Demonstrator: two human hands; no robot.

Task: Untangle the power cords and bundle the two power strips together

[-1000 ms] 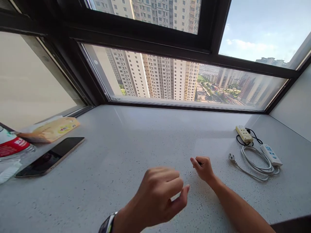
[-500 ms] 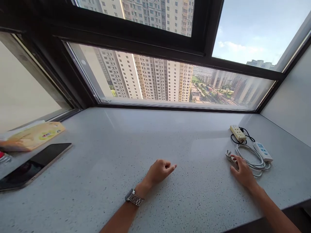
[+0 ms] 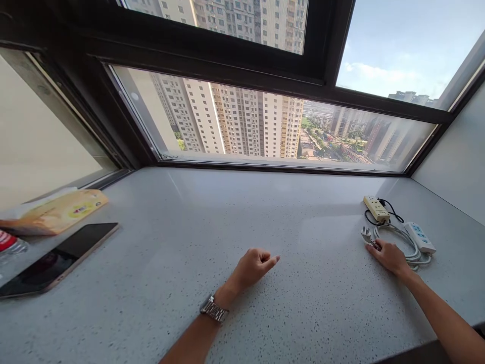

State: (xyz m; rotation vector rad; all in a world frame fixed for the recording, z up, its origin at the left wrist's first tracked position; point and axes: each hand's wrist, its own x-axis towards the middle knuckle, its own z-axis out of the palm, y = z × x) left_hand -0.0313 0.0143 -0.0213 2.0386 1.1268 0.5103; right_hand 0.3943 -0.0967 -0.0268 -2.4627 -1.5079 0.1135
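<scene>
Resting on desk [image 3: 182,263] at about 6 o'clock: left hand [image 3: 252,267], loosely curled, index finger poking out, holding nothing. Right hand [image 3: 390,257] over at 3 o'clock, fingers on coiled white cable [image 3: 411,241] just behind plug [image 3: 366,234], grip unclear. Two power strips [image 3: 379,209] beside coil. Phone [image 3: 56,259] at 9 o'clock.

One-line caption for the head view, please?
Right hand on the coiled white cable beside its plug; left hand rests on the counter.
</scene>
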